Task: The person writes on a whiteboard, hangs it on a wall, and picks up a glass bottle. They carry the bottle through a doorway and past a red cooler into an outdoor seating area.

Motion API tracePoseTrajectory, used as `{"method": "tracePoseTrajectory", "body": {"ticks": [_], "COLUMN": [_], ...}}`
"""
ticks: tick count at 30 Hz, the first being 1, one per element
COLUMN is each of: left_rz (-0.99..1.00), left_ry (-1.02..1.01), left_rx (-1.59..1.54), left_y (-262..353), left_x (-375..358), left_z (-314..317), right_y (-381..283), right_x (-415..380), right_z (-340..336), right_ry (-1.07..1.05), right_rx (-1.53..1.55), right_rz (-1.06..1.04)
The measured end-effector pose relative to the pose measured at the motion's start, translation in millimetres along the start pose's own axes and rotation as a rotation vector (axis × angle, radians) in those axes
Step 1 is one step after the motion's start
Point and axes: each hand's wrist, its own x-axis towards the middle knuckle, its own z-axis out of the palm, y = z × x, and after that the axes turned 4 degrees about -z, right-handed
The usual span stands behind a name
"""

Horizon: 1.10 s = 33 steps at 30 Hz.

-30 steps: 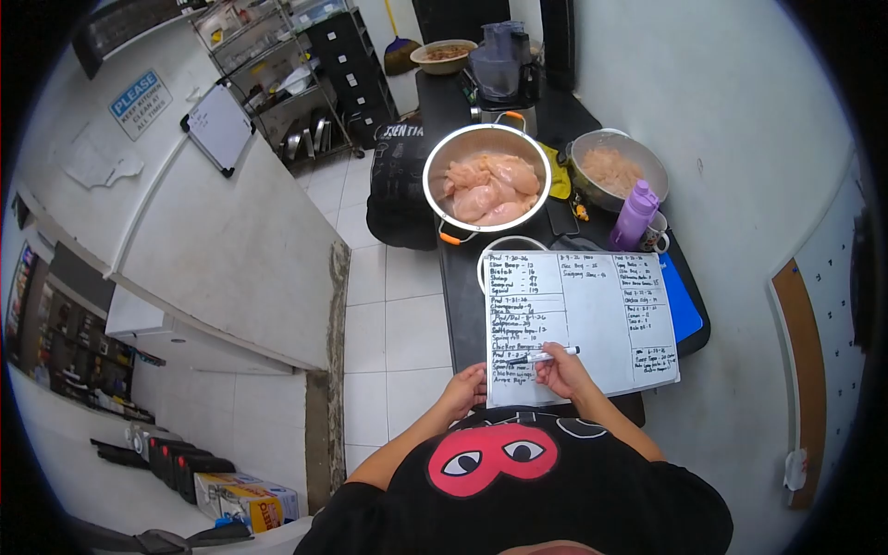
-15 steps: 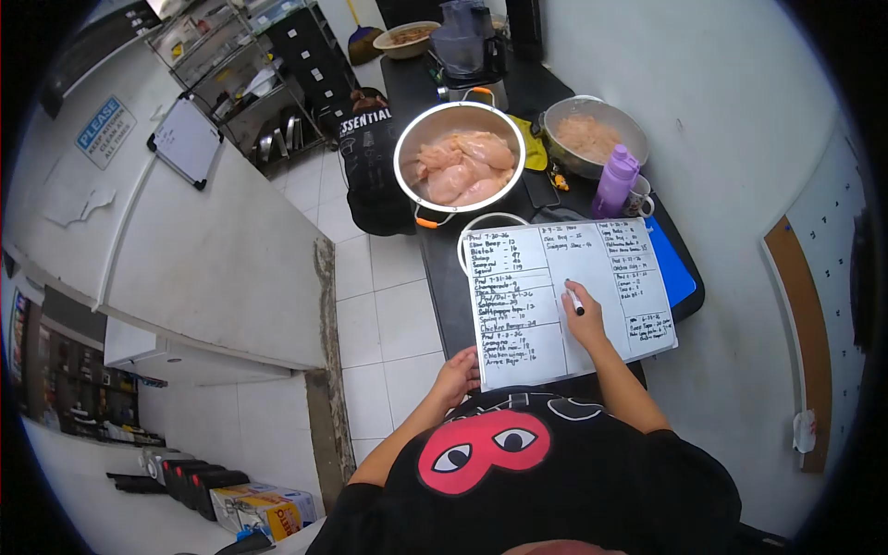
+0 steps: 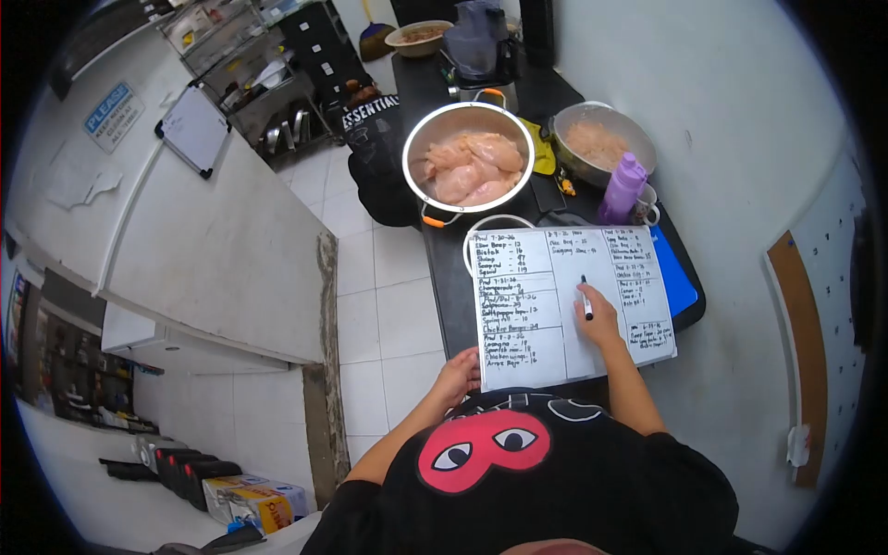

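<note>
A whiteboard [image 3: 523, 356] covered in handwritten lists lies tilted across the near end of the black table, close to my chest. My left hand [image 3: 460, 374] grips its lower left edge, the thumb side showing and the other fingers hidden behind. In my right hand [image 3: 598, 316] is a black-and-white marker [image 3: 586, 303], pinched over the middle column of the board, below a few written lines. Just beyond the board stands a large steel pot [image 3: 416, 139] with orange handle grips, holding raw chicken pieces [image 3: 474, 168].
Right of the pot are a bowl of pale meat [image 3: 592, 141], a purple bottle [image 3: 624, 188], a mug [image 3: 647, 205] and a phone [image 3: 548, 194]. A blue folder [image 3: 673, 277] lies under the board. Farther back stands a food processor [image 3: 474, 44]. A person in black [image 3: 375, 148] is left of the table.
My right hand with the marker has shifted slightly right, and the marker now points up the board. The view has tilted a little. My left hand keeps its hold.
</note>
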Motion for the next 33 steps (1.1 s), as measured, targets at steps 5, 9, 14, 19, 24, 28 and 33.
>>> {"method": "tracePoseTrajectory", "body": {"ticks": [5, 9, 14, 19, 24, 28, 33], "left_rz": [0.013, 0.002, 0.002, 0.000, -0.014, -0.024, -0.034], "left_ry": [-0.051, -0.009, 0.000, -0.034, -0.002, 0.013, 0.046], "left_rx": [0.005, -0.032, -0.025, -0.021, -0.023, -0.052, -0.033], "left_y": [1, 6, 8, 1, 5, 1, 6], "left_x": [-3, -8, -8, -1, -4, -1, -6], "left_z": [3, 9, 9, 0, 5, 0, 6], "right_y": [13, 7, -5, 0, -4, 0, 5], "right_x": [-8, -8, -9, -4, 6, 9, 17], "right_z": [2, 2, 1, 6, 2, 5, 5], "right_ry": [-0.114, -0.076, -0.085, -0.194, 0.010, 0.086, 0.053], "right_rx": [-0.083, -0.056, -0.194, -0.066, 0.028, -0.050, -0.071], "right_rz": [-0.061, 0.028, 0.081, 0.252, 0.260, 0.311, 0.352]}}
